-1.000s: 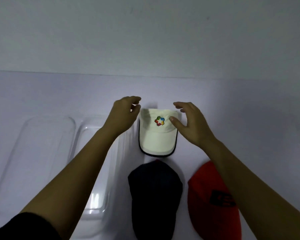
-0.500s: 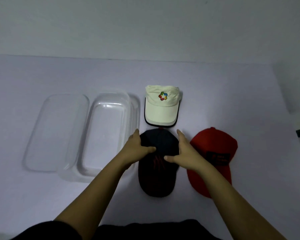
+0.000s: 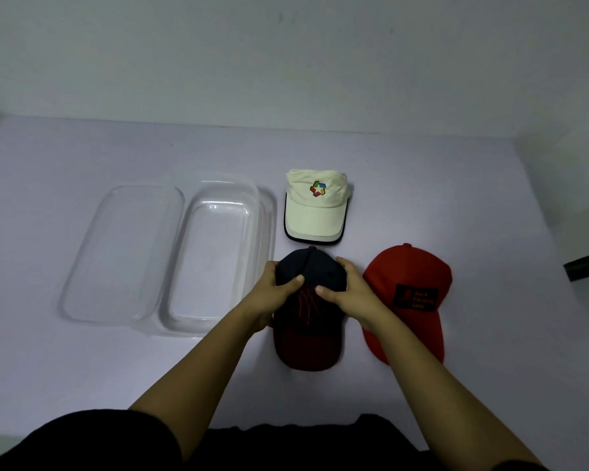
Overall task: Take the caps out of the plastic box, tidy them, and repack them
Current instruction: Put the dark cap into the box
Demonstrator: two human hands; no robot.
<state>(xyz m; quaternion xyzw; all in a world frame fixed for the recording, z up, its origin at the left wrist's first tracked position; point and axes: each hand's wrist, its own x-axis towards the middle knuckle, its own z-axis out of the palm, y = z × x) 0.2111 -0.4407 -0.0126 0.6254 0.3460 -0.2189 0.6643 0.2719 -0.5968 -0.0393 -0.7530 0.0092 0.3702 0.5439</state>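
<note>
Three caps lie on the pale table. A dark navy cap (image 3: 307, 338) with a red-stitched front and dark red brim sits in the middle, brim toward me. My left hand (image 3: 275, 294) grips its crown from the left and my right hand (image 3: 349, 293) from the right, thumbs on top. Beyond it, flattened, lies a cream cap (image 3: 315, 207) with a coloured logo. A red cap (image 3: 409, 300) with a black patch rests at the right, partly under my right forearm. The clear plastic box (image 3: 218, 253) stands empty to the left of the caps.
The box's clear lid (image 3: 123, 253) lies flat beside the box on its left. A wall runs along the table's far edge. A dark object (image 3: 587, 265) pokes in at the right edge of the view.
Both hands left the cream cap, came back toward me and closed on the navy cap's crown. The view tilted down, showing the box and lid fully.
</note>
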